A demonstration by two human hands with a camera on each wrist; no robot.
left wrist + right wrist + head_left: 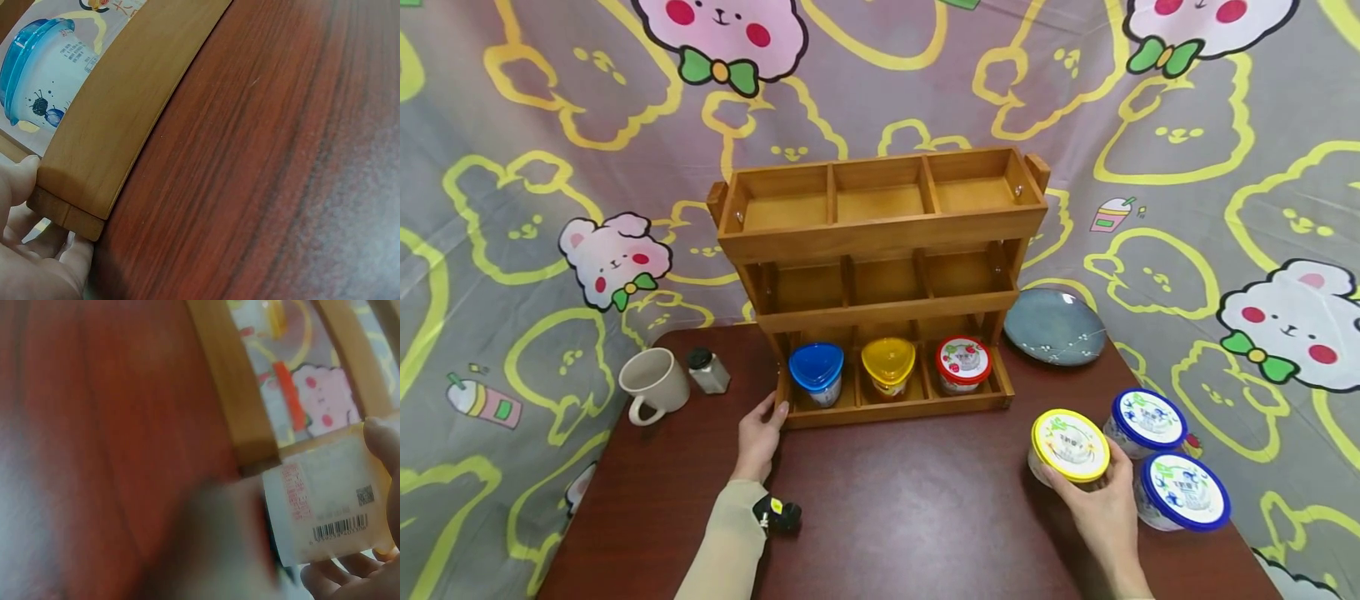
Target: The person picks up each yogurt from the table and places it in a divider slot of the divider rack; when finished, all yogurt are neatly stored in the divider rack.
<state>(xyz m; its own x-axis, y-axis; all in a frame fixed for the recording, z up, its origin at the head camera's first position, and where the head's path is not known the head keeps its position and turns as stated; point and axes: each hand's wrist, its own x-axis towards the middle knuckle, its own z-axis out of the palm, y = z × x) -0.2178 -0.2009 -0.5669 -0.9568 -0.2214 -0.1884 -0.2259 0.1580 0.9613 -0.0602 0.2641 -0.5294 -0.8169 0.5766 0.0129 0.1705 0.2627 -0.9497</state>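
My left hand (758, 440) grips the lower left corner of a three-tier wooden shelf rack (883, 237); in the left wrist view its thumb and fingers bend round the end of the front board (119, 119). A round tub with a yellow lid (1070, 446) is held in my right hand (1105, 504), right of the rack. Its barcoded side (334, 509) faces the right wrist camera. In the rack's bottom tier stand a blue-lidded cup (817, 371), a yellow-lidded cup (888, 365) and a red-lidded tub (963, 363), each in its own compartment.
Two blue-lidded tubs (1148, 419) stand just right of my right hand. A grey-blue plate (1055, 327) lies behind them, beside the rack. At the left are a beige mug (653, 383) and a black-capped jar (708, 372). Patterned cloth (880, 92) hangs round the table (910, 508).
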